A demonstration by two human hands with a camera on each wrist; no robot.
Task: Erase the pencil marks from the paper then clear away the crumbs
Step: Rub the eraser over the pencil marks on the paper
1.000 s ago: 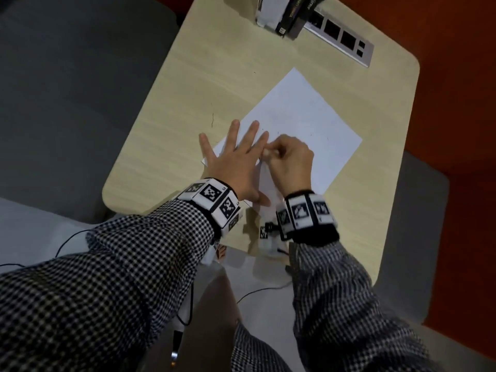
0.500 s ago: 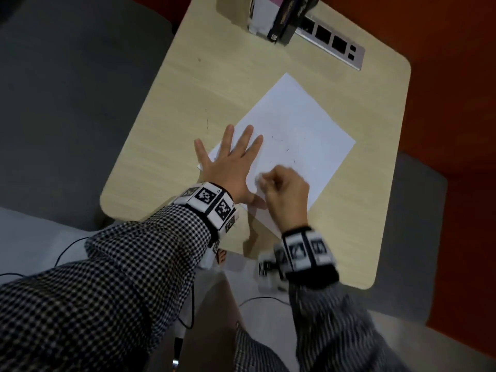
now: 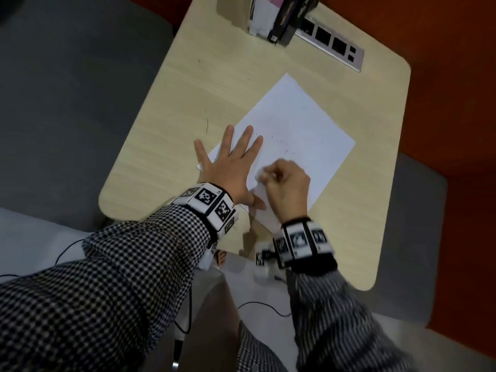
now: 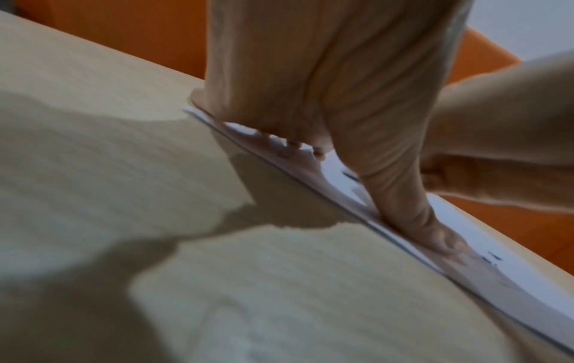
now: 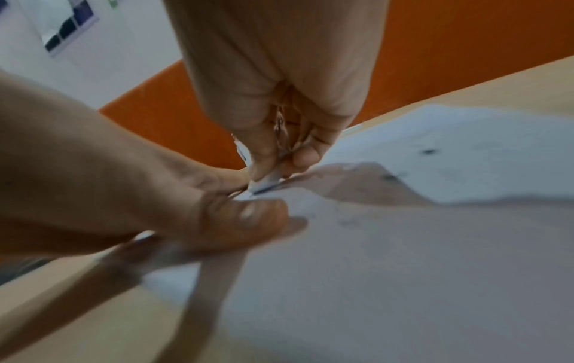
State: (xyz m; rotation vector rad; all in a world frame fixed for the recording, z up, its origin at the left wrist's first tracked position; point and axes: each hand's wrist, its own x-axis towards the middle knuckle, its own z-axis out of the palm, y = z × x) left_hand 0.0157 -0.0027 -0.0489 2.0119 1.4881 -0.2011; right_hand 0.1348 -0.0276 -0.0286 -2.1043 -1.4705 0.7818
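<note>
A white sheet of paper (image 3: 298, 135) lies angled on the light wooden table (image 3: 166, 124), with faint pencil marks (image 3: 279, 140) near its middle. My left hand (image 3: 228, 162) lies flat with spread fingers on the paper's near-left corner, thumb (image 4: 413, 203) pressing the sheet's edge (image 4: 388, 235). My right hand (image 3: 284, 183) is curled, pinching a small white eraser (image 3: 261, 175) whose tip (image 5: 264, 183) touches the paper (image 5: 434, 152) beside the left thumb (image 5: 248, 221). Dark specks (image 5: 428, 151) dot the sheet.
Books (image 3: 284, 14) stand at the table's far edge beside a silver socket strip (image 3: 332, 47). A thin dark mark (image 3: 207, 126) lies on the wood left of the paper. Grey floor lies left, orange surface right. Cables (image 3: 263, 310) hang below the near edge.
My right hand with the eraser has drawn back toward me along the paper, from beside the left fingertips to beside the left thumb. The left hand has stayed flat on the corner.
</note>
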